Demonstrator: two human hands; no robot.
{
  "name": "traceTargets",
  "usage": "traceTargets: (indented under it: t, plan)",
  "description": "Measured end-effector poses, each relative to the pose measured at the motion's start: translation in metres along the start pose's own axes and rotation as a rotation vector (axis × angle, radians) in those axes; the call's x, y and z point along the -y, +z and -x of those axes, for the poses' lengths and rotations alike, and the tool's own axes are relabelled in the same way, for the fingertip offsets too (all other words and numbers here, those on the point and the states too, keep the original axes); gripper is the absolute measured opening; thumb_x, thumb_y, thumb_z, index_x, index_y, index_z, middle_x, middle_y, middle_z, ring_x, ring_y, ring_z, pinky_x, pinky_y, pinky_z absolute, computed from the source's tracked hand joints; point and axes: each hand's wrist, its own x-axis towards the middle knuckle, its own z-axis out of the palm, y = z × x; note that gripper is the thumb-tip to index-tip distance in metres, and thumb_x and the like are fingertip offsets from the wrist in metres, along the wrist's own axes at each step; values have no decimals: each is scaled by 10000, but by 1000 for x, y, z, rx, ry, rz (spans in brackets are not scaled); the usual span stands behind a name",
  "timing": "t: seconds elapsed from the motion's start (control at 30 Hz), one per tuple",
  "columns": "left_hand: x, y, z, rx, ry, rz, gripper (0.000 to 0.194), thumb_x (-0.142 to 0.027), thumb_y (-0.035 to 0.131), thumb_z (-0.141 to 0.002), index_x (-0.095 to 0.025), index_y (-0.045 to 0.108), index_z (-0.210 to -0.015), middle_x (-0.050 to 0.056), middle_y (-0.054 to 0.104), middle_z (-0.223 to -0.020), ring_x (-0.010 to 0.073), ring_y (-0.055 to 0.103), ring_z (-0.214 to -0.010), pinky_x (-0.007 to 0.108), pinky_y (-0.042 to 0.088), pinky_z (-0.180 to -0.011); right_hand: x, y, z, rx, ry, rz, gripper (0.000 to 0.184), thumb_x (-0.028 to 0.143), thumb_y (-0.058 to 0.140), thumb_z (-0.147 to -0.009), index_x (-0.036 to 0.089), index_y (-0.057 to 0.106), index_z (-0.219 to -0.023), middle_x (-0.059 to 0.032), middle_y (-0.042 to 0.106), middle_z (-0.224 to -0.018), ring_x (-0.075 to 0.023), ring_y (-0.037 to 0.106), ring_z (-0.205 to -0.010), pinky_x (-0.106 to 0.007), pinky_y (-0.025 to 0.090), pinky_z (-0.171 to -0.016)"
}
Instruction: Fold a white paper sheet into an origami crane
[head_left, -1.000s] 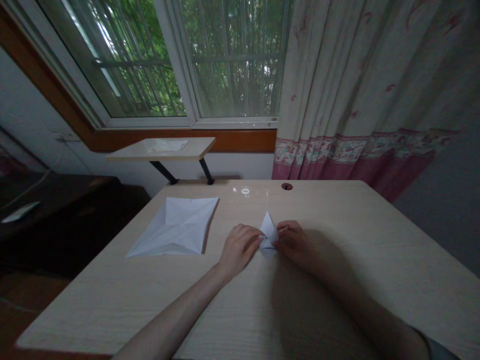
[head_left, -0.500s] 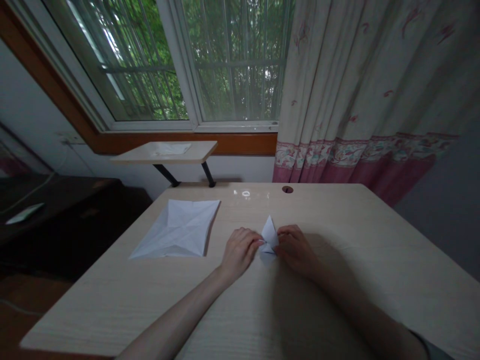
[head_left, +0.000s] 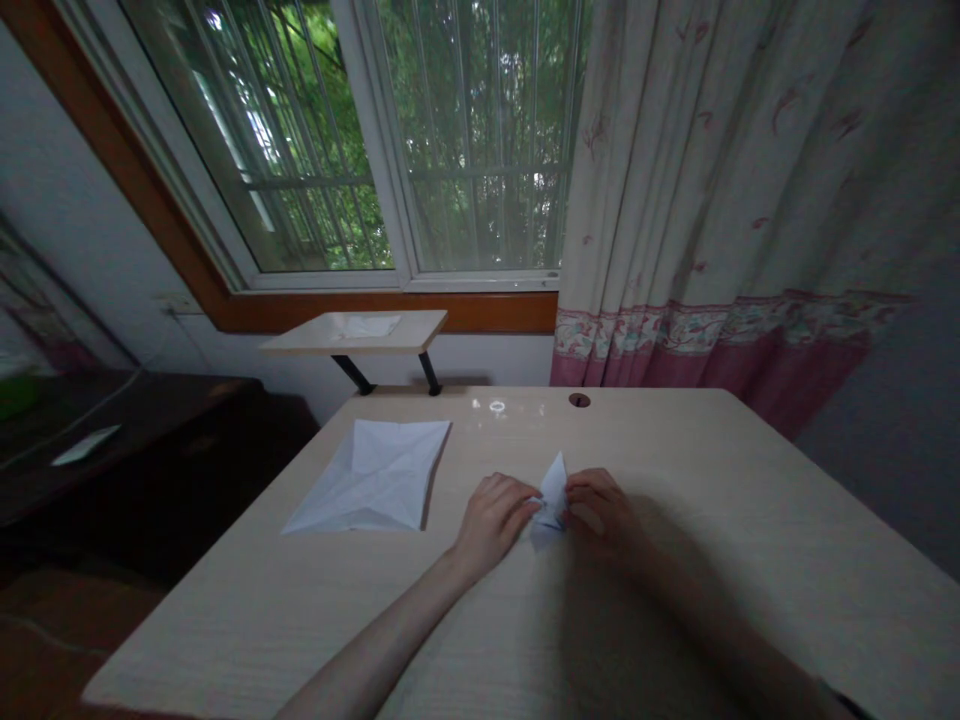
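Observation:
Between my hands is a small piece of folded white paper (head_left: 553, 490), with one pointed tip standing up toward the window. My left hand (head_left: 495, 520) pinches its left side between thumb and fingers. At the paper's right edge, my right hand (head_left: 604, 510) grips it with thumb and fingertips. The lower folds are partly covered by the fingers, so their exact shape is hard to make out. Both hands are just above or on the pale wooden table (head_left: 480, 640).
A creased white paper sheet (head_left: 382, 475) lies on the table to the left. Behind it a small raised shelf (head_left: 315, 335) on black legs carries another white paper. A round cable hole (head_left: 579, 400) is near the back edge. A dark cabinet (head_left: 187, 430) stands at left, a curtain (head_left: 675, 250) at right.
The view has tilted up slightly, so everything sits lower and a little further right in it. Both hands still hold the folded paper, which now appears turned and narrower.

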Motion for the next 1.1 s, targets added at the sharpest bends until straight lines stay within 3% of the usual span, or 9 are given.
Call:
traceTargets:
  t: [0.2,0.3,0.43,0.53,0.7,0.83,0.97,1.1]
  plan:
    - [-5,-5,-12,126,-46,56,136,-269,564,-968,-224,672,-1037,34,701,-984,199,608,-954,344,477,-876,4,-12,-12,102,69,66,71,192,595,-884,248,632,-906,-47,666,-908,-220,614,-859,-374,528,-747]
    - [-14,-2,-20,76,-131,148,174,-273,591,-949,-232,661,-1103,50,636,-1076,197,587,-1028,347,478,-918,2,-18,-13,89,110,110,71,198,595,-887,246,643,-866,-57,672,-920,-228,608,-875,-377,516,-750]
    - [-26,11,-34,8,-297,325,196,-335,596,-937,-224,708,-1052,63,539,-1063,175,592,-930,261,508,-702,-14,-30,-10,3,114,169,86,232,592,-894,243,633,-819,-55,667,-903,-235,606,-880,-387,499,-772]
    - [-33,28,-44,52,-283,371,210,-368,611,-925,-217,757,-926,45,560,-942,163,587,-846,258,483,-685,-33,-44,-7,-43,112,233,91,230,589,-885,240,619,-800,-53,663,-884,-232,601,-858,-386,494,-762]
    - [-35,60,-60,74,-300,394,146,-337,680,-858,-249,777,-923,22,612,-859,155,563,-744,271,463,-684,-64,-66,8,-119,136,348,103,244,590,-874,244,594,-771,-59,666,-888,-239,604,-867,-407,498,-787]
    - [-32,85,-76,29,-313,483,136,-256,644,-858,-220,771,-893,39,676,-855,171,604,-782,275,473,-706,-81,-73,24,-195,165,425,127,262,567,-893,247,579,-767,-63,655,-863,-238,603,-834,-406,505,-764]
    - [-29,115,-88,-36,-354,549,174,-203,576,-884,-179,739,-940,71,695,-955,172,630,-825,280,496,-747,-90,-82,32,-218,219,500,119,274,556,-901,241,590,-792,-75,655,-879,-250,595,-878,-407,491,-800]
    - [-29,148,-99,-95,-418,616,183,-185,552,-893,-153,707,-985,78,689,-928,170,636,-798,285,508,-731,-96,-91,37,-212,268,590,108,289,563,-893,234,600,-809,-81,655,-885,-257,580,-873,-404,473,-810]
